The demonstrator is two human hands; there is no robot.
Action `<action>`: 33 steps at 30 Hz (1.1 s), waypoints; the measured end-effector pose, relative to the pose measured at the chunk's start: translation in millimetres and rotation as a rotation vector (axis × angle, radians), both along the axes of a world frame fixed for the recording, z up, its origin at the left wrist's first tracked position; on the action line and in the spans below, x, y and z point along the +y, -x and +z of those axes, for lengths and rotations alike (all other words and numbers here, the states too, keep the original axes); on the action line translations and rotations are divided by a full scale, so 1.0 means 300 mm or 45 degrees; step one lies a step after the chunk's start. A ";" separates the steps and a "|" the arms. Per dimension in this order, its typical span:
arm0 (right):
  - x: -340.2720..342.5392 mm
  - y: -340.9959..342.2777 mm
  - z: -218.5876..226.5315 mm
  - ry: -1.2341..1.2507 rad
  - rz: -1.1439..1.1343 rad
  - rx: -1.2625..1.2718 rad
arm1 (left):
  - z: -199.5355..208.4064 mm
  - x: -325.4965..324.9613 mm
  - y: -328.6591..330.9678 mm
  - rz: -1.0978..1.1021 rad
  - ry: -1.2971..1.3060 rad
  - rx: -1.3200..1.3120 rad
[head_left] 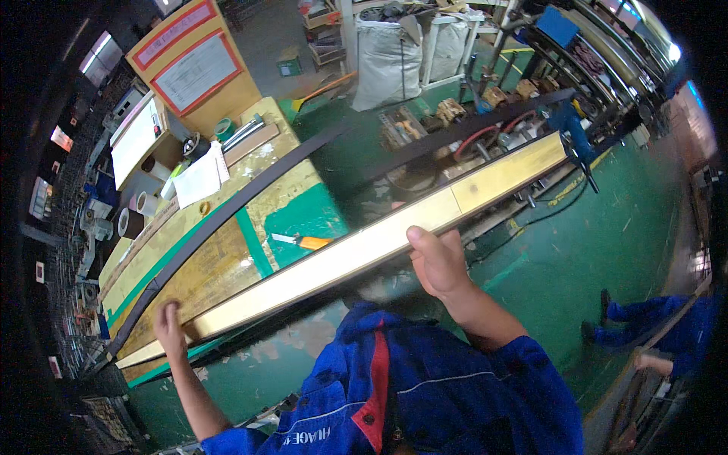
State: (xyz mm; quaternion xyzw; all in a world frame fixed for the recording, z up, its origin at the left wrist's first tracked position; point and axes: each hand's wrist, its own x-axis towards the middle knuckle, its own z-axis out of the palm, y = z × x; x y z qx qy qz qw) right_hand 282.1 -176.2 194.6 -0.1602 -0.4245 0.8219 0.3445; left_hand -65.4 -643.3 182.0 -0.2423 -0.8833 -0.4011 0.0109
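A long, narrow pale-yellow board [341,255] with dark edges runs from the lower left to the upper right in front of me, with a thin seam towards its right end. My right hand [440,262] grips its near edge, thumb on top and fingers mostly hidden beneath. Over the left part of the board is my left hand [171,330], its fingers curled around the far edge. A long dark band [235,203] curves across the workbench [220,277] beyond the board. An orange-handled utility knife [303,241] lies on green tape near the bench's right corner.
On the bench, papers [201,180], tape rolls [130,222] and a tilted notice board [189,64] stand to the left. Machinery [584,98] fills the upper right. White sacks [387,61] stand at the back. Another person [667,318] in blue is at the right edge.
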 end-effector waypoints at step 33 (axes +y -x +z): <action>0.056 -0.852 -0.128 0.303 -0.945 0.073 | -0.164 -0.129 -0.442 0.491 -1.245 -0.342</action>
